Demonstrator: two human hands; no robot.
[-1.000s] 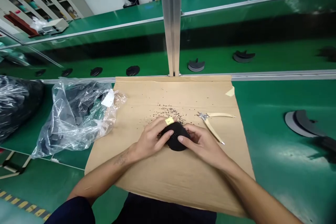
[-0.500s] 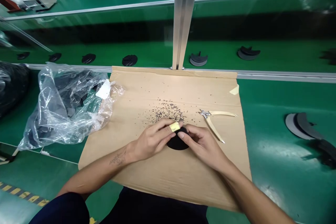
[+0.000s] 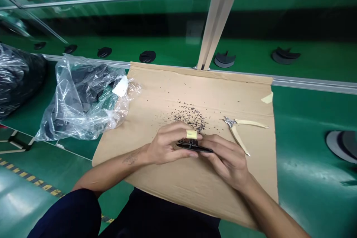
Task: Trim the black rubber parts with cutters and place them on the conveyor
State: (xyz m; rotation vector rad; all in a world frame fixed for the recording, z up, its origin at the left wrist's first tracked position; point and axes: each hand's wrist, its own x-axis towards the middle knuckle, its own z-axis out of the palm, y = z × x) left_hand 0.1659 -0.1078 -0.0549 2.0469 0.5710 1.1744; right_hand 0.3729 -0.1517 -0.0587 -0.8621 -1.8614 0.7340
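Observation:
A black round plastic part [image 3: 194, 147] is held nearly edge-on above the cardboard sheet [image 3: 173, 184], with a small stem on its upper side. My left hand [image 3: 170, 143] grips its left side, thumb below and fingers above; yellow tape wraps one finger. On the right side of the part, my right hand [image 3: 227, 158] is closed on the rim. Black plastic scraps [image 3: 192, 115] lie scattered just beyond my hands. A pair of nippers with cream handles [image 3: 237, 130] rests spread on the cardboard, right of my right hand and apart from it.
A clear plastic bag [image 3: 83, 100] holding dark parts overlaps the cardboard's left edge. Behind it sits a black bag [image 3: 19, 78]. A metal post [image 3: 220, 18] rises at the cardboard's back edge. Similar black parts [image 3: 147, 56] stand in a row on the green surface behind.
The round part has tilted from showing its flat face to nearly edge-on. Both hands have turned with it and kept hold. The camera view has shifted, moving the surroundings in the picture.

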